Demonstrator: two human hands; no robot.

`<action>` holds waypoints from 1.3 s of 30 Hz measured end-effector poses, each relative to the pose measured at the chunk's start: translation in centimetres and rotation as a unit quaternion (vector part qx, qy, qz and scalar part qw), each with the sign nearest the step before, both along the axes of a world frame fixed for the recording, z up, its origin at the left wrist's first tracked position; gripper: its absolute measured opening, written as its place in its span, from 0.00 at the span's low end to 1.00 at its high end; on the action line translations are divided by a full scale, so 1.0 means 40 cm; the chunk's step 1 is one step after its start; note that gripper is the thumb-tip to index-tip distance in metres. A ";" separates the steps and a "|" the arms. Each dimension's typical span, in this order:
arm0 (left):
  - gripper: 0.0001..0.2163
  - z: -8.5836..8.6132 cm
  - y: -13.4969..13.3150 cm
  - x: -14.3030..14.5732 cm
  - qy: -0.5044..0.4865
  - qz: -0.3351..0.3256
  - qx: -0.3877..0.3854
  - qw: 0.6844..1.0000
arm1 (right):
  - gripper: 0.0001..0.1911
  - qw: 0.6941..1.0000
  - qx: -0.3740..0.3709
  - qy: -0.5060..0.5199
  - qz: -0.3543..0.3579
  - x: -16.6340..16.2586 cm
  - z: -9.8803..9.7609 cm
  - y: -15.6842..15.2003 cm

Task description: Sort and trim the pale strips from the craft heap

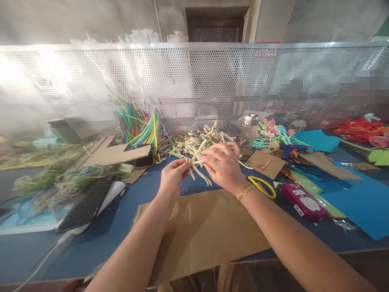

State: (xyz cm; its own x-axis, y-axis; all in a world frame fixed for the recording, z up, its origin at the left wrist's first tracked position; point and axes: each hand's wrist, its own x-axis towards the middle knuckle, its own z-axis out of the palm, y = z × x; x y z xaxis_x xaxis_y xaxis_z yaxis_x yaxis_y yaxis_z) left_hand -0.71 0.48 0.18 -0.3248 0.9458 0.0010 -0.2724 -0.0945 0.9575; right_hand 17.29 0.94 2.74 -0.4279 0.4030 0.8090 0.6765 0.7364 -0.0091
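Observation:
My left hand (pixel 174 175) and my right hand (pixel 221 164) meet over the blue table, both pinched on a small bundle of pale yellow-green strips (pixel 197 162). The strips stick out between the fingers, some pointing up and some down toward a brown paper sheet (pixel 206 231) lying flat in front of me. My right wrist wears a gold bracelet (pixel 245 192). Behind my hands lies a loose heap of more pale strips (pixel 203 138).
Colourful straws (pixel 136 121) stand at the back left beside cardboard pieces (pixel 118 154) and a dark tablet (pixel 85 207). To the right are a glass jar (pixel 248 132), paper flowers (pixel 273 132), yellow-handled scissors (pixel 263 185), a pink box (pixel 302 200) and blue sheets (pixel 361 202). A perforated metal screen (pixel 194 77) closes the table's far side.

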 end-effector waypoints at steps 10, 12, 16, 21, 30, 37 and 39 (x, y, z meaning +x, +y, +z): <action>0.15 -0.008 -0.011 0.022 0.034 -0.040 0.008 0.999 | 0.13 0.995 -0.095 -0.031 0.011 -0.023 -0.021 -0.006; 0.15 -0.008 -0.012 0.023 0.064 -0.043 0.032 0.997 | 0.13 0.994 -0.104 -0.010 0.007 -0.028 -0.027 -0.005; 0.14 -0.011 -0.012 0.025 0.125 -0.058 0.087 0.987 | 0.10 0.984 -0.153 0.081 -0.039 -0.043 -0.050 0.003; 0.12 -0.025 -0.006 0.022 0.228 -0.042 0.116 0.966 | 0.09 0.967 -0.211 0.134 -0.043 -0.046 -0.071 0.018; 0.09 -0.002 -0.019 -0.004 0.378 -0.056 0.140 0.913 | 0.14 0.978 -0.149 0.095 -0.111 -0.019 -0.039 0.012; 0.12 0.029 -0.035 -0.017 0.395 -0.100 0.147 0.901 | 0.07 0.906 -0.363 0.199 0.082 -0.030 -0.073 0.038; 0.14 0.029 -0.035 -0.019 0.388 -0.093 0.149 0.905 | 0.07 0.870 -0.408 0.254 0.115 -0.034 -0.082 0.045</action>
